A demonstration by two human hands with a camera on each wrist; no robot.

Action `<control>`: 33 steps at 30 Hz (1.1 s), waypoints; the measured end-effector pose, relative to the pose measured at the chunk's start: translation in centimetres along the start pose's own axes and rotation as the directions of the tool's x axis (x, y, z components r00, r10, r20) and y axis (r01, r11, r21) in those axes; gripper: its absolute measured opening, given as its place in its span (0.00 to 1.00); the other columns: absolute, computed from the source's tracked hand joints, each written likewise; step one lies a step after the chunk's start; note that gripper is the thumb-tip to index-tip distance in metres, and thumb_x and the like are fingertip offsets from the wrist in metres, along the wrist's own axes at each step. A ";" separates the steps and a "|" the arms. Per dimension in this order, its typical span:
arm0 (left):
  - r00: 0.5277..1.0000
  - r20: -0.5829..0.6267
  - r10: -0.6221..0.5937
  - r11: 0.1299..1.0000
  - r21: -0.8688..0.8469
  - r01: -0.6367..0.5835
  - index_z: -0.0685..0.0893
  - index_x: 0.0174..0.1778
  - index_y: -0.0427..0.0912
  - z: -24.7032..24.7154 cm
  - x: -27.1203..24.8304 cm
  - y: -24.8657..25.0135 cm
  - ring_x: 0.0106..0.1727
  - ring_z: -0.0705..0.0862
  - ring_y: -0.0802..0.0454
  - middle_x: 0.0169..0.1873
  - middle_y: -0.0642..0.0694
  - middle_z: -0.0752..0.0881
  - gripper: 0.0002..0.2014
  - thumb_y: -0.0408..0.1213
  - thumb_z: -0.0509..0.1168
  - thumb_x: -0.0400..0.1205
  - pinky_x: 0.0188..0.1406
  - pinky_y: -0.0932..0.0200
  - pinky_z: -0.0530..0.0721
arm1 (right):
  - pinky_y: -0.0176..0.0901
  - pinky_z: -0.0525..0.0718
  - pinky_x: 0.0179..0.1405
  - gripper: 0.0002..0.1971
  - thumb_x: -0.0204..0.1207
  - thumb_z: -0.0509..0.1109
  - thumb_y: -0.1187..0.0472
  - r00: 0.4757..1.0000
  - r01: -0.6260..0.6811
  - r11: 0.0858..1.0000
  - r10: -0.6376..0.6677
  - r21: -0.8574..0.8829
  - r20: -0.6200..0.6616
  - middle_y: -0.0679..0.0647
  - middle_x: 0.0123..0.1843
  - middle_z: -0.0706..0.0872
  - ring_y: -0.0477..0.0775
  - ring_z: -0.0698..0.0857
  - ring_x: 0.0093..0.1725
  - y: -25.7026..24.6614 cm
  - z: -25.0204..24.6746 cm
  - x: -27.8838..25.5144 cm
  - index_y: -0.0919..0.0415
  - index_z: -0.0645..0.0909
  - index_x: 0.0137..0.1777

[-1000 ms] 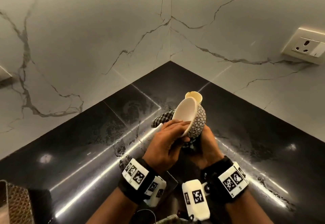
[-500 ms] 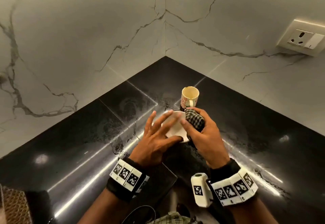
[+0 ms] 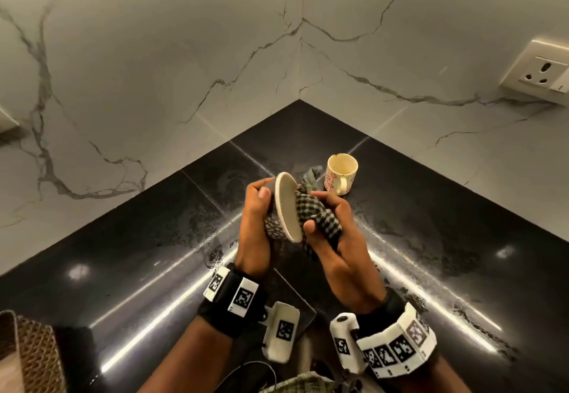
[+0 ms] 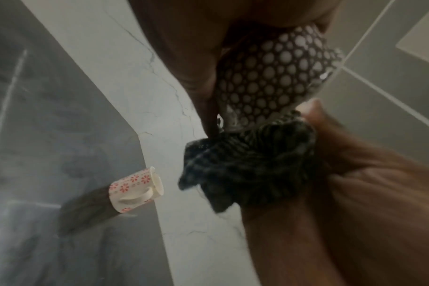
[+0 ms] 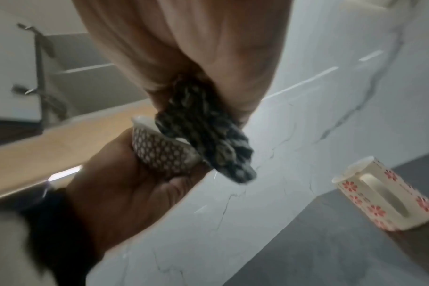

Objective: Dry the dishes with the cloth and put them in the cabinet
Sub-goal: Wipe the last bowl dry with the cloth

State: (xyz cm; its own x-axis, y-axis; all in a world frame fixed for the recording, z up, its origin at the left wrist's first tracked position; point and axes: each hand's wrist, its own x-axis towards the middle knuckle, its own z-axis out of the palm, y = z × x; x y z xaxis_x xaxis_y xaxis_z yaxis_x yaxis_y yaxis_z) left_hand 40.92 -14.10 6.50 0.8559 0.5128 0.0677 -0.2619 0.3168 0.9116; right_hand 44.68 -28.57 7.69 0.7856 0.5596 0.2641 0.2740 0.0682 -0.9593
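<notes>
Your left hand [image 3: 255, 232] grips the bowl [image 3: 284, 207], fingers wrapped round its dotted outer wall and thumb up by the rim. The bowl is in the air over the black counter [image 3: 123, 269], tipped on its side, mouth facing right toward your other hand. Your right hand [image 3: 335, 238] is closed round the bunched checked cloth [image 3: 314, 215] and pushes it into the bowl's mouth; cloth touches the inner wall and rim. From the right wrist view the cloth wad sits over the rim, with a loose end hanging past it.

Key relation: the bowl's axis, base to mouth, runs roughly left-right between your 2 hands, base in the left palm, opening at the right. So the wipe goes in from the right, and turning the bowl falls to the left hand. Likely step: drying the inside. Outside wall is mostly under your left fingers, so I'd guess it needs a regrip to reach.

1 more dish waits: the floral mug [image 3: 340, 173] stands upright on the counter just beyond your right hand, handle toward you, mouth up. Right hand is nearer it. Counter round it looks wet, streaked.

No cabinet can be picked out for sure in any view; can't say which way the put-away goes.
</notes>
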 end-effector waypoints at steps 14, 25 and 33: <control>0.958 0.178 0.226 0.957 0.144 -0.252 0.84 0.62 0.29 -0.3 0.2 1.8 0.51 0.88 0.26 0.54 0.31 0.89 0.21 0.42 0.61 0.83 0.53 0.35 0.87 | 0.59 0.77 0.77 0.28 0.89 0.55 0.40 0.960 0.200 0.920 -0.115 -0.337 0.257 0.50 0.76 0.82 0.52 0.80 0.77 1.6 2.0 -0.8 0.57 0.72 0.80; 0.961 0.032 0.276 0.960 0.048 -0.277 0.81 0.63 0.25 1.5 -0.3 1.3 0.53 0.89 0.30 0.54 0.26 0.88 0.24 0.44 0.56 0.83 0.55 0.41 0.87 | 0.51 0.88 0.59 0.21 0.87 0.60 0.42 0.977 0.160 0.976 -0.135 -0.147 0.164 0.53 0.60 0.89 0.48 0.88 0.58 -1.0 -0.4 0.2 0.51 0.71 0.74; 0.929 0.052 0.365 0.903 0.224 -0.367 0.83 0.61 0.29 0.5 -0.2 0.5 0.50 0.88 0.28 0.53 0.33 0.89 0.20 0.43 0.59 0.83 0.51 0.31 0.87 | 0.66 0.83 0.67 0.19 0.90 0.60 0.53 0.940 -0.332 0.808 0.240 0.487 0.242 0.72 0.63 0.87 0.71 0.87 0.61 -1.5 0.3 0.5 0.66 0.82 0.69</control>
State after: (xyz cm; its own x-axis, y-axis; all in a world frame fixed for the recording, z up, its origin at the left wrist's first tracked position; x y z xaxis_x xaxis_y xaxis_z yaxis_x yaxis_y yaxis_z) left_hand 40.84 -14.45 7.10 0.7229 0.5509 0.4170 -0.4511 -0.0807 0.8888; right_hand 44.49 -28.19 9.27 0.6697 0.7426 -0.0065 -0.3098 0.2714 -0.9112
